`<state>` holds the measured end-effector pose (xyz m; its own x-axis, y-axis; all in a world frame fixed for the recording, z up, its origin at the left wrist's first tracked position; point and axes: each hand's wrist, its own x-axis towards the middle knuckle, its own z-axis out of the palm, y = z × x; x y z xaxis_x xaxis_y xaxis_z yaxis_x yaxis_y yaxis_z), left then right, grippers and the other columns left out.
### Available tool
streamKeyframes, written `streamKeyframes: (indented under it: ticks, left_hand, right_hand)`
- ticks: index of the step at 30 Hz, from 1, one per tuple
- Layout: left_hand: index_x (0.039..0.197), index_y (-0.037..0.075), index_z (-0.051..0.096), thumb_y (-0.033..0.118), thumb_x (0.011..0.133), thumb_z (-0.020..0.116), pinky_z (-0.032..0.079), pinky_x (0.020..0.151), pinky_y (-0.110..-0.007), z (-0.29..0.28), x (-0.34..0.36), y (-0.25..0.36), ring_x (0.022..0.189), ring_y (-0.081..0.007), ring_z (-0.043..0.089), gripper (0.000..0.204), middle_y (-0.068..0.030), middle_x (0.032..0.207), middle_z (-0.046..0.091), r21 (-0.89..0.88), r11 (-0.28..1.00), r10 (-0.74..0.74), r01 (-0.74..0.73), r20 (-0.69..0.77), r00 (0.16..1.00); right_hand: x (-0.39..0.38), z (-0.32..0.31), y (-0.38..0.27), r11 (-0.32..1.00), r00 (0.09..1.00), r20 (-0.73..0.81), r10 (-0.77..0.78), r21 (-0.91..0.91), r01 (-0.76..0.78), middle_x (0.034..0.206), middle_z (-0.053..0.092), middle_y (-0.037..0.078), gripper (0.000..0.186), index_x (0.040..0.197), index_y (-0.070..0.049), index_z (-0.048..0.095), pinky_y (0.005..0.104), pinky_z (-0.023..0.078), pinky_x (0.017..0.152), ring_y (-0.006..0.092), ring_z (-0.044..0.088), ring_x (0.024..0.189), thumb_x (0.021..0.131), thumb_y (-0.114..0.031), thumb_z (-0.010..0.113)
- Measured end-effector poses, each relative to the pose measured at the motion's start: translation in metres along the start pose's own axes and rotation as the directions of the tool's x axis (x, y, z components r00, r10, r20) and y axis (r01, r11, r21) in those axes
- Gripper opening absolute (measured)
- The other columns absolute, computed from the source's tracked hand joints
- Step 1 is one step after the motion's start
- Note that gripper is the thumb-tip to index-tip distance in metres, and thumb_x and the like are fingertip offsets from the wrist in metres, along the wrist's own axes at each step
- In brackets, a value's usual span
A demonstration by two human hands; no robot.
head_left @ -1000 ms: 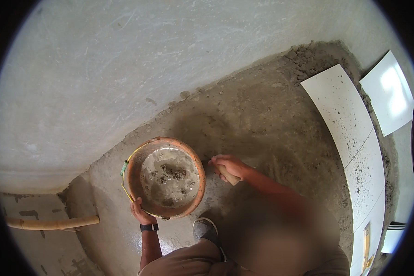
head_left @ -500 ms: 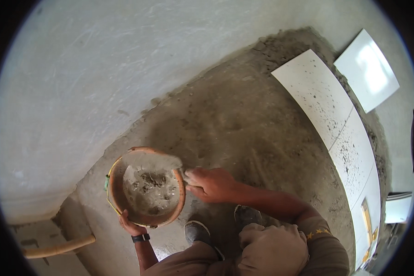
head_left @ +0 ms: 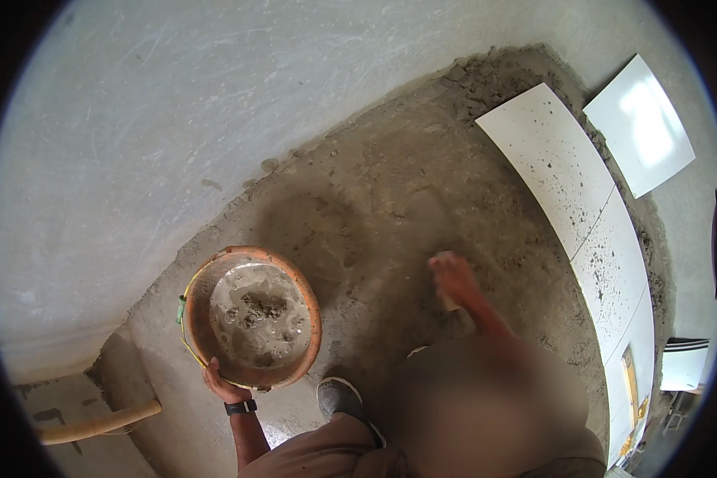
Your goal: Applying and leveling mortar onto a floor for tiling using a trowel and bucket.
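- The orange-brown bucket point(head_left: 199, 325) was over the grey floor point(head_left: 366, 203), just ahead of a shoe point(head_left: 339, 398) and to the person's left; its base was hidden, so its contact with the floor could not be checked.
- The left hand point(head_left: 226, 385) was grasping the bucket at the near left part of its rim, beside the thin yellow bail point(head_left: 186, 338).
- The right hand point(head_left: 456, 280), blurred, was well apart from the bucket, over the floor, with its fingers clenched round a pale handle point(head_left: 451, 303); the tool's far end could not be made out clearly.
- Inside the bucket lay a wet grey mix point(head_left: 275, 331) with a darker lump near the middle, so the load was probably heavy and apt to slosh.
- The wall looked fairly stiff, though the rim was likely gritty and slippery wherever wet.
- For lifting, the bail's green grip point(head_left: 182, 309) seemed the best hold; for steadying, the rim. The tool was likely light, best taken by its handle.
- No brand, label or writing could be read on the bucket, the dark wristband point(head_left: 240, 407) or the speckled white tiles point(head_left: 613, 263).
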<state>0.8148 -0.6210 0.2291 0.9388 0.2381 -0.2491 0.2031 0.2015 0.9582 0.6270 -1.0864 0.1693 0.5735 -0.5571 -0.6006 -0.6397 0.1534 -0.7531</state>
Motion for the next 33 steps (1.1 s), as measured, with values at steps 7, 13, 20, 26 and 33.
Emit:
streamKeyframes:
  ticks: [7,13,20,26,33]
  left_hand:
    - [0.103,0.003,0.059,0.024,0.081,0.061,0.049,0.078,-0.035,0.001,0.000,-0.006,0.088,-0.0201,0.058,0.030,-0.0055,0.096,0.059,0.112,0.993,0.020,-0.022,0.021,1.000]
    - [0.098,0.001,0.064,0.024,0.083,0.060,0.047,0.081,-0.035,-0.006,0.002,0.002,0.089,-0.0198,0.059,0.028,-0.0047,0.089,0.062,0.075,0.997,0.030,-0.023,-0.098,0.995]
    - [0.101,0.001,0.067,0.015,0.084,0.064,0.046,0.072,-0.028,0.002,0.002,-0.024,0.079,-0.0107,0.057,0.023,0.0000,0.087,0.064,0.208,0.972,0.121,-0.111,-0.036,0.992]
    - [0.107,-0.001,0.065,0.009,0.083,0.062,0.047,0.069,-0.025,-0.010,-0.012,0.009,0.077,-0.0094,0.058,0.026,-0.0012,0.091,0.065,0.095,0.995,0.041,-0.041,0.003,0.999]
    - [0.097,0.000,0.065,0.011,0.083,0.064,0.051,0.064,-0.026,-0.035,-0.030,0.020,0.070,-0.0113,0.062,0.018,-0.0044,0.082,0.067,0.220,0.975,0.044,-0.021,-0.101,0.994]
  right_hand:
    - [-0.023,0.062,-0.069,0.961,0.856,0.489,-0.170,0.274,0.035,0.077,0.061,0.009,0.040,0.110,0.000,0.058,0.0330,0.050,0.056,0.0192,0.061,0.062,0.092,-0.036,0.061]
    - [-0.085,0.078,-0.140,0.551,0.550,0.380,-0.744,-0.116,0.826,0.092,0.066,0.018,0.039,0.109,-0.001,0.060,0.0396,0.053,0.065,0.0323,0.068,0.080,0.088,-0.033,0.065]
    - [-0.063,0.075,-0.095,0.700,0.727,0.202,-0.656,-0.198,0.687,0.089,0.064,0.014,0.035,0.116,0.002,0.058,0.0417,0.052,0.064,0.0232,0.063,0.073,0.090,-0.022,0.060]
    - [0.016,0.083,-0.060,0.975,0.968,0.164,-0.192,-0.077,0.206,0.072,0.051,-0.001,0.030,0.116,-0.006,0.056,0.0255,0.040,0.049,0.0077,0.043,0.055,0.094,-0.026,0.055]
    - [0.050,0.077,-0.071,0.903,0.945,0.270,-0.187,-0.331,0.273,0.085,0.064,0.016,0.064,0.129,0.001,0.051,0.0392,0.051,0.064,0.0252,0.063,0.064,0.090,-0.048,0.058]
